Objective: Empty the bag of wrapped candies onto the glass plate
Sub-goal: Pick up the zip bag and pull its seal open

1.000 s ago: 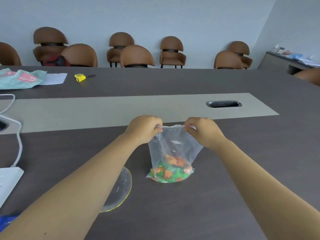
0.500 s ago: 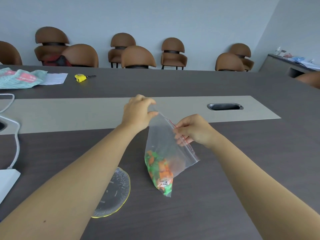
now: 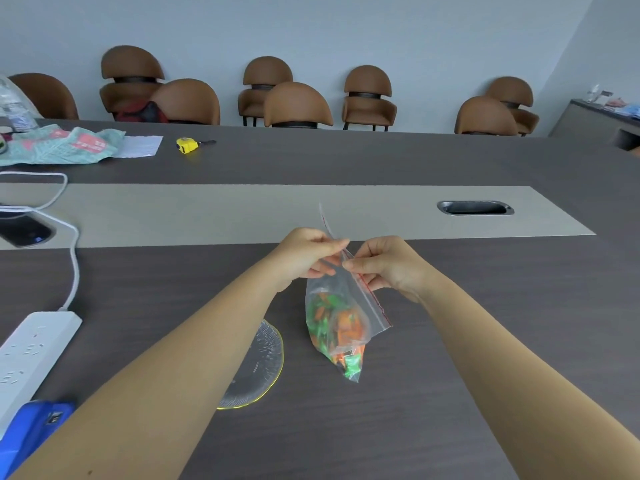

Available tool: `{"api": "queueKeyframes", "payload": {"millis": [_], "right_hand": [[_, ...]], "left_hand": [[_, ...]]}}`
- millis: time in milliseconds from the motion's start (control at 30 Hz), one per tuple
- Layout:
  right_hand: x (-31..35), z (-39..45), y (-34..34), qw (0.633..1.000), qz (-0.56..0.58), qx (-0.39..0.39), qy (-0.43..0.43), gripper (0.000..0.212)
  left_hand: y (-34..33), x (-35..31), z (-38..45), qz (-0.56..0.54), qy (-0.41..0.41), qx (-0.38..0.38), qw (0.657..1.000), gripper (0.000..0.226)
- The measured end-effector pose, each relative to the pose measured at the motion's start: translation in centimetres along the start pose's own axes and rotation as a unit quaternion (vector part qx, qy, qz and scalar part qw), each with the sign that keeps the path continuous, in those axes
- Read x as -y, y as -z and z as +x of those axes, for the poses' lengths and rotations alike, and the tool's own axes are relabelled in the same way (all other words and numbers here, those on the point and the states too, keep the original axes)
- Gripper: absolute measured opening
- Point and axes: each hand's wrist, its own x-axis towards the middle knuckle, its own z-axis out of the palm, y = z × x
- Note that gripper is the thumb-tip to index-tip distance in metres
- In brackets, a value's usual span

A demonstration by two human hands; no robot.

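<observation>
A clear zip bag (image 3: pixel 341 317) with a red seal strip hangs tilted over the dark table, its lower corner near the tabletop. Orange and green wrapped candies (image 3: pixel 334 332) fill its lower part. My left hand (image 3: pixel 306 254) pinches one side of the bag's mouth and my right hand (image 3: pixel 384 266) pinches the other side, fingertips close together. The glass plate (image 3: pixel 259 372), clear with a yellow rim, lies on the table left of the bag. My left forearm covers much of the plate.
A white power strip (image 3: pixel 31 351) with its cable and a blue object (image 3: pixel 31 434) lie at the left edge. A yellow tape measure (image 3: pixel 187 145), a teal cloth (image 3: pixel 59 147) and paper lie far left. A metal cable slot (image 3: pixel 474 207) sits right; brown chairs line the wall.
The bag has been lifted and turned so its seal runs diagonally. My hands have come close together at the bag's mouth, and the candies have slid into the lower corner.
</observation>
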Motion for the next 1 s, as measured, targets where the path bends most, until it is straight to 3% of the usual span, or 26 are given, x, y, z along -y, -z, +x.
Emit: {"api": "queueKeyframes", "payload": {"millis": [467, 733, 1000], "right_hand": [[-0.2, -0.8, -0.3, 0.999, 0.013, 0.039, 0.029, 0.016], [-0.6, -0.4, -0.6, 0.999, 0.042, -0.011, 0.009, 0.014], [-0.6, -0.4, -1.0, 1.0, -0.004, -0.02, 0.014, 0.019]], "left_hand": [[0.0, 0.4, -0.2, -0.048, 0.043, 0.022, 0.998, 0.023], [-0.2, 0.6, 0.0, -0.046, 0.043, 0.023, 0.998, 0.017], [-0.7, 0.8, 0.3, -0.057, 0.046, 0.031, 0.997, 0.016]]}}
